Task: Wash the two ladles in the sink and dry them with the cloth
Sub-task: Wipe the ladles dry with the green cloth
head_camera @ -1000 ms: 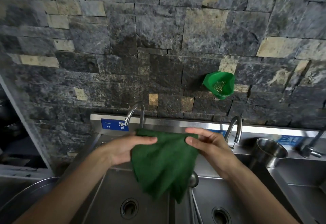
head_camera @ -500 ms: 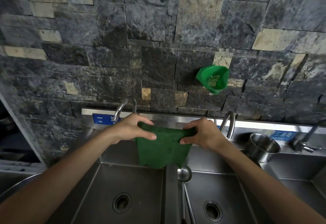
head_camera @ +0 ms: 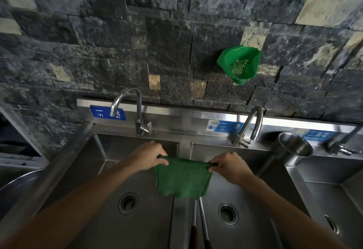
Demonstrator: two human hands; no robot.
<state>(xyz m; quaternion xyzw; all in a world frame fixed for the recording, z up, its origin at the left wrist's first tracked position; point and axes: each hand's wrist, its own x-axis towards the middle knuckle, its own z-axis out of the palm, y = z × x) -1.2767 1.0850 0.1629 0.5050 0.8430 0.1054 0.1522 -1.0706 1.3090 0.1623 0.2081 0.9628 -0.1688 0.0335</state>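
Change: both hands and the cloth have dropped lower, down over the sink divider.
Ladles (head_camera: 198, 223): two handles lie along the divider, bowls hidden under the cloth.
Cloth (head_camera: 183, 179): hangs stretched between the hands.
Left hand (head_camera: 146, 157): pinches the cloth's left top corner.
Right hand (head_camera: 229, 167): pinches the right corner.
Sink (head_camera: 110, 156): open basins either side.

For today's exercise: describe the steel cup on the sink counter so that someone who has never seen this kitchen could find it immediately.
Start at the long stainless sink unit against the dark stone wall. Follow its back ledge rightwards past the second curved tap; the steel cup stands just beyond it. It is the only open, empty round container on the ledge, unlike the green plastic strainer hanging on the wall above.
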